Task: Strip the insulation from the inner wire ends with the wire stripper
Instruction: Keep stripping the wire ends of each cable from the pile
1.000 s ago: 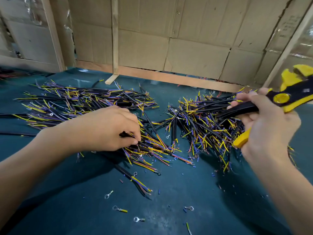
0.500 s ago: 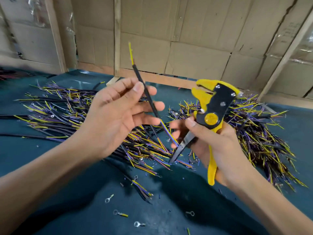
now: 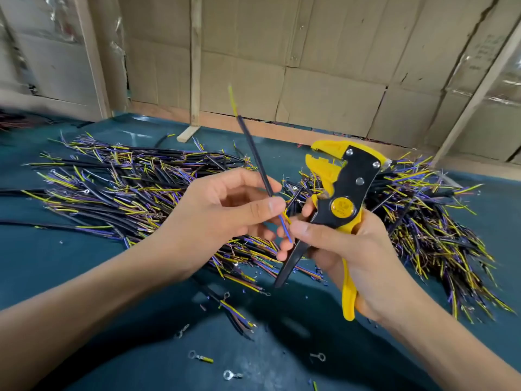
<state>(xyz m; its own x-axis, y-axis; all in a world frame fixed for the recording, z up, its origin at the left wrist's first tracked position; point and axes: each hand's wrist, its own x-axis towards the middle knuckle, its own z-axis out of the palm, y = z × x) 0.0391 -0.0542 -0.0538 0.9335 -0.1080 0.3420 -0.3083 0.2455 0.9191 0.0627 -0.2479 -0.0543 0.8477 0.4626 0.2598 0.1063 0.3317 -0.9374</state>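
Observation:
My left hand [image 3: 222, 213] pinches a short black cable [image 3: 255, 159] between thumb and fingers and holds it tilted upright above the table. Yellow inner wire sticks out of the cable's top end; blue and yellow inner wires [image 3: 285, 225] hang from its lower end. My right hand [image 3: 346, 249] grips the yellow and black wire stripper [image 3: 342, 193] by its handles, jaws pointing up and left. The right thumb touches the lower inner wires. The stripper's jaws stand apart from the cable, just to its right.
Two heaps of cut black cables with yellow and purple wire ends lie on the dark green table: one at the left [image 3: 118, 187], one at the right [image 3: 434, 221]. Loose ring terminals [image 3: 200, 357] and insulation scraps dot the near table. A cardboard wall [image 3: 310, 66] closes the back.
My left hand lifted one cable out of the left heap and turned it upright. My right hand brought the stripper in from the far right, and its thumb now meets the cable's lower wires.

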